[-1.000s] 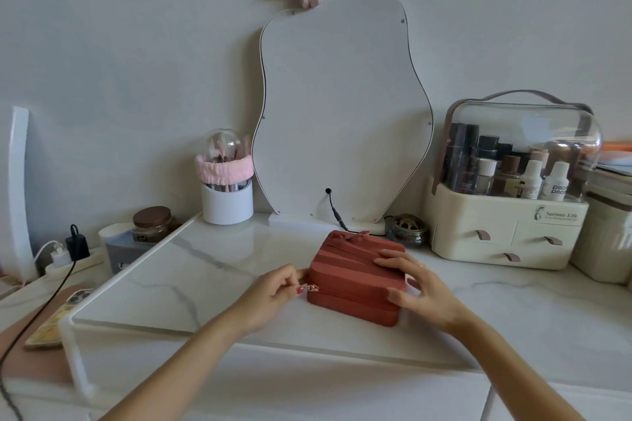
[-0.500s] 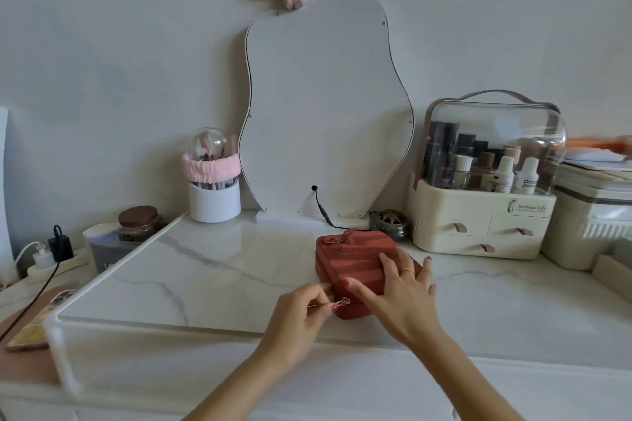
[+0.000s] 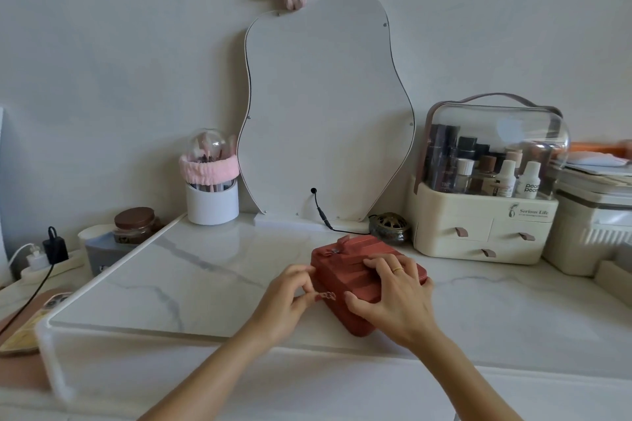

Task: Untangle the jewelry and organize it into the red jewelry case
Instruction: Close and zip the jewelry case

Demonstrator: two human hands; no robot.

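Observation:
The red jewelry case [image 3: 345, 260] lies closed on the white marble tabletop [image 3: 191, 277], its ribbed lid up. My left hand [image 3: 285, 304] pinches the small zipper pull [image 3: 327, 296] at the case's near left side. My right hand [image 3: 393, 297] lies flat over the lid, fingers spread and thumb against the front edge, a gold ring on one finger. A second zipper pull [image 3: 333, 251] sits on the case's far left corner. No jewelry is visible.
A wavy white mirror [image 3: 325, 106] leans on the wall behind. A cream cosmetics organizer [image 3: 485, 222] stands to the right, a small brass pot [image 3: 390, 225] beside the case, a white brush holder [image 3: 212, 195] at the back left. A phone [image 3: 30, 321] and power strip [image 3: 44, 260] lie left.
My left hand has drawn the zipper pull along the case's side toward me. The right hand shifted across the lid, and the case has turned slightly.

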